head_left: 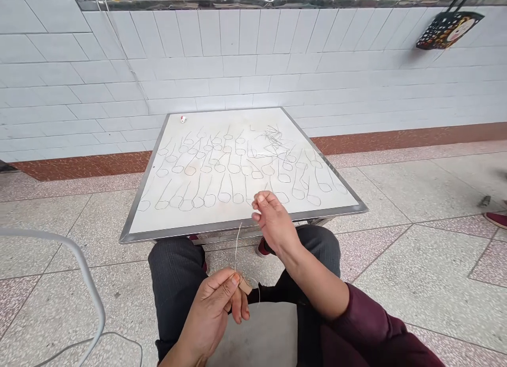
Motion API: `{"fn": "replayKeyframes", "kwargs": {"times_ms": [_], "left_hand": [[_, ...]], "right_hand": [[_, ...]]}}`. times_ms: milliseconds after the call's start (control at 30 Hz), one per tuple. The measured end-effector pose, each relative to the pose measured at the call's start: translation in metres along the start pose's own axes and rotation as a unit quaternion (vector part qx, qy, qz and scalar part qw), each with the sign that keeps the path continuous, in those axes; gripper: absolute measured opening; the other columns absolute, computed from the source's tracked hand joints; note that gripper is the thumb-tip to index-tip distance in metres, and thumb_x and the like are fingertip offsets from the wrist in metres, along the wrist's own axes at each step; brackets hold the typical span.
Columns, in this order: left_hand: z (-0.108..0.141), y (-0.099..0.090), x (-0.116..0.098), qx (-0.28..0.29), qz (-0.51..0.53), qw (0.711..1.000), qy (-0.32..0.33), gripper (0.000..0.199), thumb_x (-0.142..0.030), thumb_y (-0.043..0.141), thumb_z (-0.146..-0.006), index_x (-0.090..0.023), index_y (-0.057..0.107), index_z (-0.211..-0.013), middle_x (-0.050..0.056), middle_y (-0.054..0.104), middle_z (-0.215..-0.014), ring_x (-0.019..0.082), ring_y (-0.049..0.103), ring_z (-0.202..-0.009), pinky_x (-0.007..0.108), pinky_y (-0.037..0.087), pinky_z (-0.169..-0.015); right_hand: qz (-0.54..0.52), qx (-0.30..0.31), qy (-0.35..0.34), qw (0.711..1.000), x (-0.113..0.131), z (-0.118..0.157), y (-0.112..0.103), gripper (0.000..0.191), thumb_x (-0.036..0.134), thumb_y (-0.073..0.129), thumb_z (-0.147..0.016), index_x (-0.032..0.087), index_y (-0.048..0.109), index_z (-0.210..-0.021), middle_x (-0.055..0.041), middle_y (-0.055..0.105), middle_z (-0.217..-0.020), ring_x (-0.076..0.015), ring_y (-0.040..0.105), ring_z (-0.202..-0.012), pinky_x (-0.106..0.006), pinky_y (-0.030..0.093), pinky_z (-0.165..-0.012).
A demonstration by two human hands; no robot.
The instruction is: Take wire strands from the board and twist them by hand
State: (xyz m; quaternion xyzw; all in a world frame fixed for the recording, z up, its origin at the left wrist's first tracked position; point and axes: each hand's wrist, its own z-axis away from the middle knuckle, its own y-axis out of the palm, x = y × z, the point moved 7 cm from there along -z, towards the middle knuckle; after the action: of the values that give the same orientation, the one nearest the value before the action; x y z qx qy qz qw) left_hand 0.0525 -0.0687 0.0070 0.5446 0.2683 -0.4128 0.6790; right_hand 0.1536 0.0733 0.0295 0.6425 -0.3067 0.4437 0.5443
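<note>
My left hand (222, 298) pinches a thin pale wire (236, 248) whose free end points up toward the table's front edge. A curved part of the wire shows to the right of the fingers, and a tan strip (244, 284) lies at them. My right hand (273, 214) is raised at the front edge of the white table (233, 219), thumb and fingertips pressed together; what they hold, if anything, is too small to make out. Rows of thin wire loops with straight tails (237, 198) lie on the tabletop.
A tangle of straight wires (273, 137) lies toward the table's back right, and a small white and red item (183, 119) at its back left. A grey curved tube (93, 288) stands at left. A patterned bag (449, 30) hangs on the wall.
</note>
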Motion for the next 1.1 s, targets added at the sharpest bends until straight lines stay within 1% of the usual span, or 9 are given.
{"fn": "replayKeyframes", "kwargs": {"times_ms": [33, 133, 200, 300, 400, 600, 800, 967, 1100], "left_hand": [[0.000, -0.003, -0.001, -0.019, 0.000, 1.000, 0.009, 0.033, -0.041, 0.065, -0.090, -0.015, 0.069, -0.072, -0.002, 0.051, -0.044, 0.014, 0.054, -0.052, 0.026, 0.041, -0.059], [-0.002, -0.013, -0.008, -0.080, 0.003, 0.996, 0.044, 0.030, -0.043, 0.068, -0.087, -0.017, 0.069, -0.073, -0.001, 0.057, -0.053, 0.016, 0.059, -0.062, 0.028, 0.044, -0.069], [-0.004, -0.018, -0.012, -0.100, 0.000, 0.993, 0.061, 0.032, -0.045, 0.068, -0.087, -0.017, 0.068, -0.071, 0.000, 0.061, -0.059, 0.018, 0.060, -0.068, 0.029, 0.044, -0.075], [-0.004, -0.020, -0.014, -0.100, -0.022, 0.993, 0.061, 0.033, -0.045, 0.064, -0.089, -0.017, 0.068, -0.072, 0.002, 0.063, -0.066, 0.020, 0.062, -0.076, 0.032, 0.043, -0.081], [-0.002, -0.019, -0.015, -0.080, -0.070, 0.993, 0.058, 0.036, -0.044, 0.057, -0.094, -0.016, 0.071, -0.076, 0.005, 0.067, -0.075, 0.023, 0.062, -0.085, 0.034, 0.042, -0.086], [0.003, -0.018, -0.018, -0.061, -0.059, 0.995, 0.049, 0.033, -0.044, 0.056, -0.094, -0.016, 0.073, -0.102, 0.008, 0.073, -0.081, 0.026, 0.065, -0.089, 0.039, 0.042, -0.092], [0.004, -0.024, -0.017, -0.060, -0.013, 0.998, 0.024, 0.033, -0.046, 0.055, -0.095, -0.018, 0.068, -0.104, 0.008, 0.075, -0.081, 0.026, 0.067, -0.090, 0.040, 0.043, -0.092], [0.003, -0.028, -0.018, -0.082, -0.037, 0.996, 0.027, 0.030, -0.046, 0.060, -0.092, -0.018, 0.067, -0.098, 0.006, 0.073, -0.081, 0.026, 0.067, -0.090, 0.040, 0.044, -0.091], [0.003, -0.028, -0.019, -0.078, -0.061, 0.995, 0.026, 0.030, -0.047, 0.062, -0.091, -0.018, 0.068, -0.097, 0.008, 0.075, -0.087, 0.024, 0.066, -0.091, 0.037, 0.043, -0.090]], "right_hand": [[0.041, 0.024, -0.017, 0.999, 0.004, 0.003, 0.000, 0.023, 0.046, 0.061, -0.090, 0.023, 0.055, -0.087, 0.0024, 0.049, -0.078, -0.0106, 0.044, -0.065, -0.022, 0.038, -0.058], [0.150, 0.198, -0.009, 0.969, -0.001, 0.030, 0.020, 0.023, 0.045, 0.060, -0.091, 0.024, 0.058, -0.101, -0.0003, 0.053, -0.084, -0.0125, 0.048, -0.069, -0.024, 0.040, -0.057], [0.183, 0.247, 0.004, 0.952, -0.010, 0.049, 0.029, 0.021, 0.042, 0.062, -0.090, 0.024, 0.060, -0.100, -0.0007, 0.055, -0.083, -0.0130, 0.050, -0.069, -0.024, 0.041, -0.057], [0.179, 0.232, 0.000, 0.956, -0.019, 0.061, 0.035, 0.016, 0.038, 0.058, -0.092, 0.023, 0.061, -0.088, 0.0009, 0.055, -0.075, -0.0117, 0.050, -0.062, -0.025, 0.042, -0.056], [0.189, 0.202, -0.033, 0.960, -0.019, 0.060, 0.035, 0.014, 0.033, 0.059, -0.091, 0.022, 0.062, -0.081, 0.0008, 0.056, -0.073, -0.0113, 0.050, -0.059, -0.025, 0.041, -0.054], [0.236, 0.183, -0.051, 0.953, -0.019, 0.057, 0.031, 0.011, 0.026, 0.060, -0.088, 0.022, 0.064, -0.079, 0.0007, 0.058, -0.070, -0.0116, 0.051, -0.060, -0.024, 0.041, -0.053], [0.244, 0.172, -0.063, 0.952, -0.016, 0.058, 0.032, 0.009, 0.026, 0.063, -0.087, 0.023, 0.066, -0.080, -0.0006, 0.063, -0.074, -0.0130, 0.054, -0.063, -0.026, 0.041, -0.056], [0.272, 0.170, -0.087, 0.943, -0.014, 0.057, 0.033, 0.009, 0.026, 0.062, -0.087, 0.023, 0.067, -0.079, -0.0012, 0.065, -0.073, -0.0140, 0.056, -0.062, -0.027, 0.042, -0.056], [0.283, 0.171, -0.108, 0.937, -0.014, 0.056, 0.034, 0.010, 0.024, 0.061, -0.087, 0.024, 0.068, -0.080, -0.0013, 0.066, -0.074, -0.0142, 0.056, -0.063, -0.027, 0.042, -0.057]]}}
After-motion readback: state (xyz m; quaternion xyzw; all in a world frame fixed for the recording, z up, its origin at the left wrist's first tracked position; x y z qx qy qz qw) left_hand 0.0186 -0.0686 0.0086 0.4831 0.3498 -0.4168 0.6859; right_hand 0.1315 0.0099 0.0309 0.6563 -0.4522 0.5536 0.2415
